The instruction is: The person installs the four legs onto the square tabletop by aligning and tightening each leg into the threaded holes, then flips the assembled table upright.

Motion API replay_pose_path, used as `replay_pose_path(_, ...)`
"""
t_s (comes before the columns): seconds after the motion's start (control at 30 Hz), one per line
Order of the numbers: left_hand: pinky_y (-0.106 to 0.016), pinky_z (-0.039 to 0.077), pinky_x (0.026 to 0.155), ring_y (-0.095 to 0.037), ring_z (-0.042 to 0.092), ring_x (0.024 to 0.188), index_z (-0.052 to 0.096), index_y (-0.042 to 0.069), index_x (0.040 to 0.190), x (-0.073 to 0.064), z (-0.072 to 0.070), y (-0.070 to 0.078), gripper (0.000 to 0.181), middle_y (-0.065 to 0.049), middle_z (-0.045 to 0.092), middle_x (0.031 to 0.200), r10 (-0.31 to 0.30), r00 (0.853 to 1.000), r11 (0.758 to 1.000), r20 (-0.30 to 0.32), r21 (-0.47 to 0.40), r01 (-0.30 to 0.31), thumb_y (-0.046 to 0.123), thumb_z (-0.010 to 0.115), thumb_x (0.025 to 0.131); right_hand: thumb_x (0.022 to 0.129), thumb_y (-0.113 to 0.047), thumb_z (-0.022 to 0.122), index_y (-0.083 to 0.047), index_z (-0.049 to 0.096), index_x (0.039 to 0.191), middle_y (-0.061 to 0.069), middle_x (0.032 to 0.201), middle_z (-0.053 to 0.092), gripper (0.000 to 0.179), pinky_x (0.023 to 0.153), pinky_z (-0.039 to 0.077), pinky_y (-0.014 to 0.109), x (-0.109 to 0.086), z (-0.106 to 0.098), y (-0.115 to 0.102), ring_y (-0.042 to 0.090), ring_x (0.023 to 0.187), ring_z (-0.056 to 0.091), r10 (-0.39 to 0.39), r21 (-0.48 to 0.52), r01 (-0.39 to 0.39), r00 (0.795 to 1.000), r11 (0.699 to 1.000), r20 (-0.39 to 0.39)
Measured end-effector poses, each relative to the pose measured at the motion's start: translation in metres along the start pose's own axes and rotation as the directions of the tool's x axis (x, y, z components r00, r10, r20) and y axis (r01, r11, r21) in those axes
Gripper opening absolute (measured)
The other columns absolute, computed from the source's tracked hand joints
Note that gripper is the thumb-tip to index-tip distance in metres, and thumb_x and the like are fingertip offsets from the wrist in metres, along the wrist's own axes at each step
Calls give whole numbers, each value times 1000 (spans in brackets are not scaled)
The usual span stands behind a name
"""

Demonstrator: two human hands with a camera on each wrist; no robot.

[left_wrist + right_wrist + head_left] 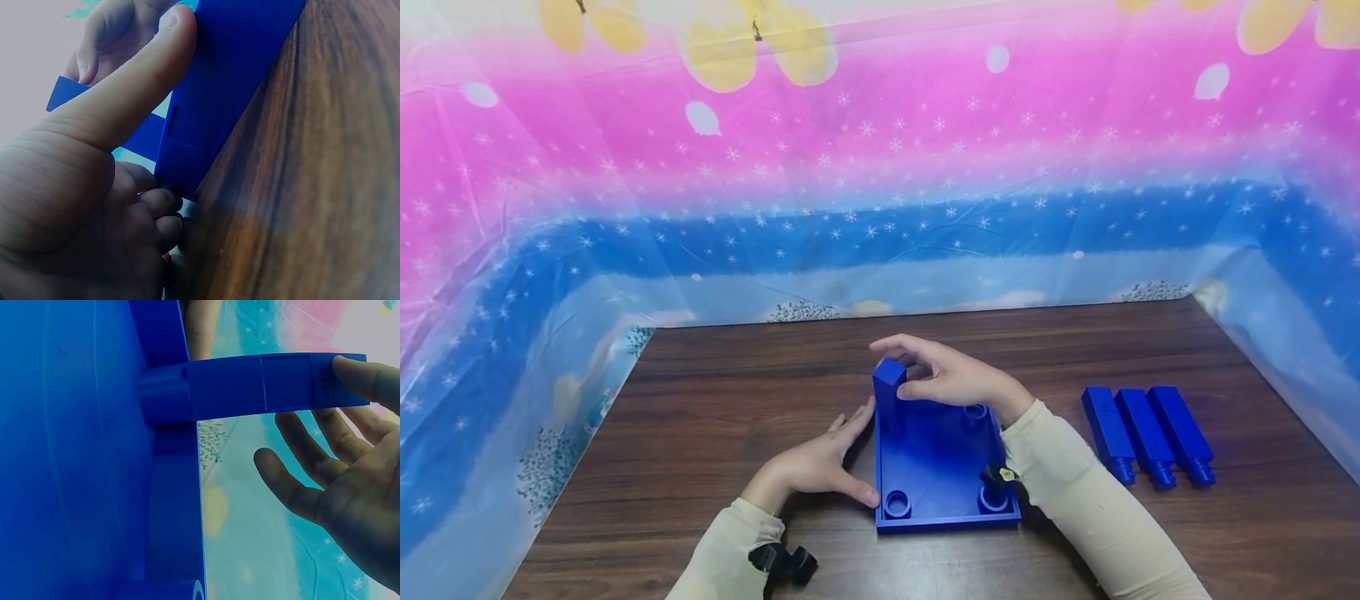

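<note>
A square blue tabletop (936, 467) lies underside up on the table, with a raised rim and round corner sockets. At its far left corner a blue table leg (889, 396) stands upright; in the right wrist view its lower end meets the socket (164, 394). My right hand (951, 375) pinches this leg near its top, thumb on one face and fingers behind. Along the tabletop's left edge my left hand (820, 462) rests with fingers and thumb spread, the thumb (147, 72) against the rim.
Three more blue legs (1142, 433) lie side by side to the right, threaded ends toward me. Sockets show at the near left (897, 503), near right (994, 500) and far right (974, 415) corners. A patterned cloth (880, 208) hangs around the wooden table (737, 375).
</note>
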State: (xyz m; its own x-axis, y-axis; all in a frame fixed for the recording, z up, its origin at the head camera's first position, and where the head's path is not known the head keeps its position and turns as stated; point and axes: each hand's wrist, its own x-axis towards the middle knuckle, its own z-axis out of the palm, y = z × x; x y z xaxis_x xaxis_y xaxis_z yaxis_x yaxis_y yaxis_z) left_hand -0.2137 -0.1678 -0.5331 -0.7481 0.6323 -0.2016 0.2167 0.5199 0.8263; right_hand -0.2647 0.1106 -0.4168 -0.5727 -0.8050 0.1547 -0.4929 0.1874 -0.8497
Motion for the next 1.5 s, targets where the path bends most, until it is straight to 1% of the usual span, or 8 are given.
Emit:
replay_pose_path(0.17,-62,-4,126,-38,-18,158,-4,29,170,-1,0,1,144,-3,-3,177,-5,1000,1000,0,2,5,63,93,70,100,-5,68,-6,44,158,15,152,54,62,110,50,52,0,1,-2,33,139,52,4,-17,-4,1000,1000,-7)
replay_pose_path(0.37,-60,-4,127,-34,-18,159,-5,28,170,0,0,1,144,-3,-3,177,2,1000,1000,-1,1,-2,63,93,70,100,-5,70,-7,44,158,16,147,58,64,108,52,50,0,1,-3,31,134,56,10,-32,-11,1000,999,-11)
replay_pose_path(0.57,-59,-5,127,-31,-17,159,-5,29,170,1,0,-1,144,-2,-2,177,13,1000,1000,1,3,-13,62,93,70,100,-7,71,-7,45,157,16,146,58,63,107,52,50,-1,1,-4,32,133,57,21,-46,-22,1000,999,-23)
replay_pose_path(0.7,-60,-5,127,-32,-17,159,-5,29,170,0,0,-1,144,-2,-3,177,13,1000,1000,4,1,-13,62,93,71,100,-9,72,-8,45,157,16,146,58,63,107,52,50,-1,2,-3,32,132,57,31,-59,-33,999,998,-31)
replay_pose_path(1.0,-61,-5,127,-33,-19,158,-5,31,170,0,0,-1,143,-2,-3,177,4,1000,1000,7,-9,-4,62,93,71,99,-12,74,-9,46,156,14,153,54,64,104,54,47,-1,2,-4,33,132,57,29,-97,-34,998,995,-49)
replay_pose_path(1.33,-62,-3,126,-38,-17,158,-4,29,170,-1,1,3,144,-4,-2,177,-2,1000,1000,-3,4,2,63,93,70,97,-15,78,-8,47,155,14,152,55,66,98,58,45,1,4,-3,27,117,62,12,-134,-21,997,991,-71)
replay_pose_path(1.4,-62,-3,127,-38,-17,158,-4,28,170,-1,1,4,144,-4,-2,177,-4,1000,1000,-5,5,4,63,93,70,97,-15,78,-7,47,155,14,153,54,66,98,58,46,1,5,-2,26,116,62,11,-136,-21,997,990,-71)
replay_pose_path(1.5,-62,-3,127,-38,-17,158,-4,28,170,-1,1,4,144,-4,-2,177,-4,1000,1000,-6,8,4,63,93,70,96,-17,79,-8,46,156,14,155,53,69,100,57,48,1,4,-2,28,124,61,20,-133,-29,997,991,-70)
